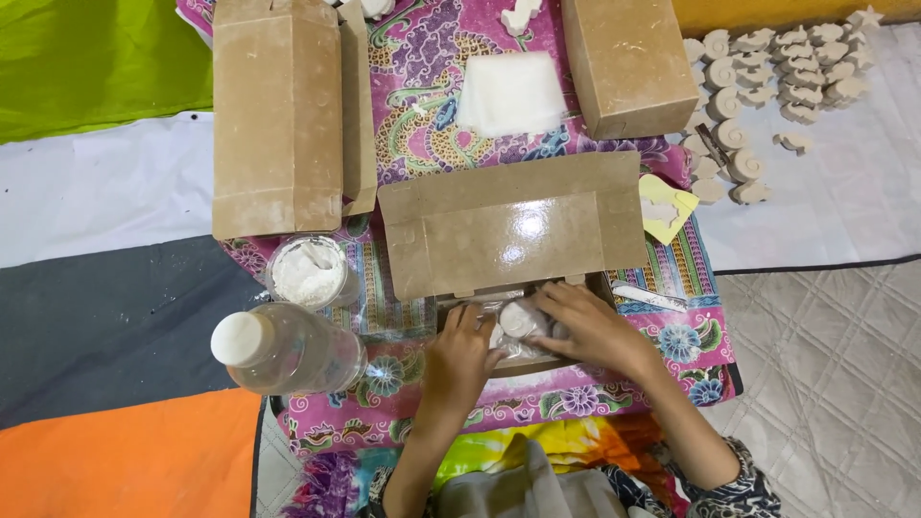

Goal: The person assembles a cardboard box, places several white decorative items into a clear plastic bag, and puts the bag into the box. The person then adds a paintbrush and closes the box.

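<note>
Brown cardboard box (pixel 513 230), lid flipped up and back, sits at the middle of a pink patterned cloth (pixel 422 115). Both hands are in its open tray. Right hand (pixel 590 331) has fingers curled round a small white round piece (pixel 519 319) inside clear crinkled plastic wrap (pixel 499 299); grip closed on the piece. Left hand (pixel 460 360) rests on the tray's near-left edge, fingers bent onto the plastic just left of the piece; cannot tell if it pinches anything.

Left of the grip, near: clear plastic bottle (pixel 288 347) lying on its side, white cap toward the left. Just beyond it, round clear tub of white powder (pixel 309 271), lid off. Farther beyond-left, tall closed brown box (pixel 278 115), dusty. Beyond the grip, past the raised lid: stack of white folded sheets (pixel 511 93). Beyond-right: another closed brown box (pixel 628 62), tilted. Right of the lid: yellow card (pixel 669 206) with a pale shape on it; below it a thin white stick (pixel 649 297), just right of the right hand. Far right-beyond, on white sheet (pixel 844 192): rows of pale cut-out figures (pixel 767 86), spiral and animal-like shapes, well apart from the grip.
</note>
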